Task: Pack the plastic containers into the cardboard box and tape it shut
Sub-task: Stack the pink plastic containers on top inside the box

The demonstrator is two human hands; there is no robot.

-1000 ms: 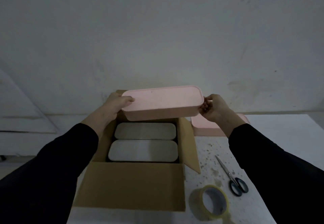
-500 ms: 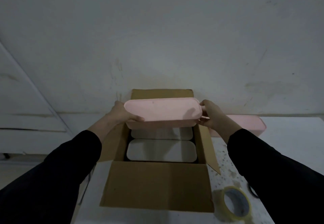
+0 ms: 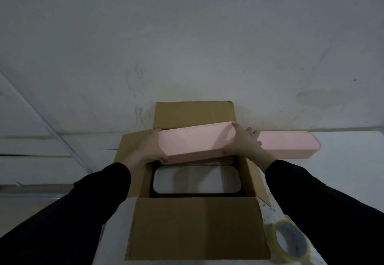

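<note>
**Item:** pink plastic container [image 3: 195, 142]. It is long and tilted, with its right end higher. Both hands hold it over the far half of the open cardboard box [image 3: 195, 229], and it is not yet seated inside.

**Left hand** [image 3: 149, 150]: clasps the container's left end, fingers curled under the near lower edge.

**Right hand** [image 3: 243, 142]: clasps the right end, thumb up on the top corner, fingers wrapped round the far side.

**Below the hands:** white container [image 3: 197, 179], flat in the box's near half. What lies beneath the pink one is hidden.

**Beyond the right hand:** second pink container [image 3: 291, 144] on the white table [image 3: 342, 181]. In this dim light it is unclear whether it touches the knuckles.

**Nearer the person than the right hand:** tape roll [image 3: 291, 242], beside the right sleeve.

**Step in hand:** packing, probably the lowering stage.

**Next move calls for:** levelling the container, squaring it to the box walls and easing it down clear of the side flap by the right wrist.

**Left to do:** the second pink container, the flaps and the tape.
</note>
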